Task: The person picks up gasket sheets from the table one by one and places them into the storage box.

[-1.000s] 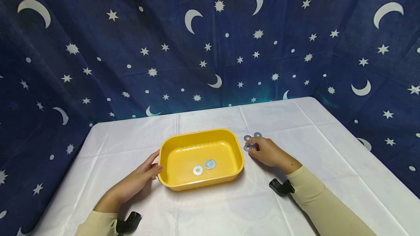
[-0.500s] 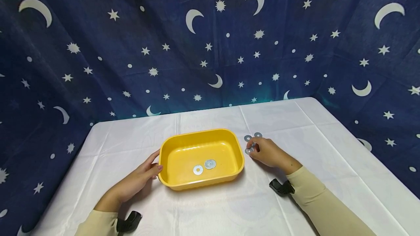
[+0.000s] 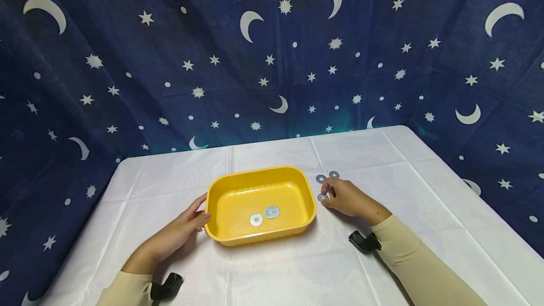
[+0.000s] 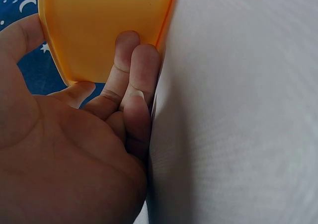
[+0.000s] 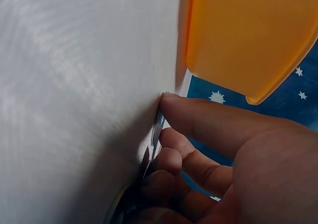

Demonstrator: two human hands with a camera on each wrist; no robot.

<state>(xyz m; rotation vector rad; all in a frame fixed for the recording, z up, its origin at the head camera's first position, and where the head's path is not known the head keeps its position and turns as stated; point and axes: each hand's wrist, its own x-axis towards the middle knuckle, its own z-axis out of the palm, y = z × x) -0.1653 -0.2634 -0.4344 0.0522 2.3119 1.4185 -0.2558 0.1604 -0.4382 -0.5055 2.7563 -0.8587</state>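
Washers are the work here: the right hand (image 3: pixel 346 197) pinches one washer (image 3: pixel 322 197) between thumb and fingertips, just right of the tray (image 3: pixel 221 188) at mid-frame. In the right wrist view the washer (image 5: pixel 158 127) stands on edge against the cloth, thumb on its upper rim. Two more washers (image 3: pixel 327 176) lie flat just above the hand, and two lie inside the tray (image 3: pixel 263 216).

Judging by its look, the washer is thin, stiff metal, light and slick, hard to lift while flat on the counter (image 3: pixel 425 192); tipping it up and gripping across the rim suits it best.

The left hand (image 3: pixel 180 230) rests against the tray's left wall, fingers (image 4: pixel 134 70) straight along it, holding nothing.
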